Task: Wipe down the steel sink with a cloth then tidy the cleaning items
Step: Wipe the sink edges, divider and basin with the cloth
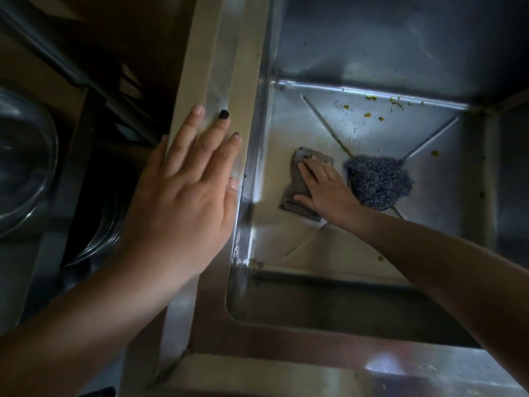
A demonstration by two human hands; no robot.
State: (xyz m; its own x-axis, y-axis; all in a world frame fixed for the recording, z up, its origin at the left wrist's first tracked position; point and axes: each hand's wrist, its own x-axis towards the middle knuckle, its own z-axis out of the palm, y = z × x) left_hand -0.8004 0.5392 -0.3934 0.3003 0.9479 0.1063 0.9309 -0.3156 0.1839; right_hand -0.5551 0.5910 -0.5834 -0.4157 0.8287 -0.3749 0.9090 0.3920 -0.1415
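Wiping: right hand (325,191) pressing grey cloth (290,197) flat on floor of steel sink (429,179); left hand (189,181) bracing, fingers straight, on rim (229,70). Next: likely reaching yellow specks (370,97) at 1 o'clock.

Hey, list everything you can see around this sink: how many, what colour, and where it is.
sink: one, steel, deep basin filling the right of the view
cloth: one, grey, flat on the sink floor, left of centre
scourer: one, dark grey wire, middle of the sink floor, right of the cloth
food specks: several, yellow, scattered on the sink floor, mostly along the far edge
glass bowl: one, clear, far left, outside the sink
round dishes: count unclear, shiny, dim area near the bowl
left hand: flat on the sink's left rim, fingers straight
right hand: pressing flat on the cloth
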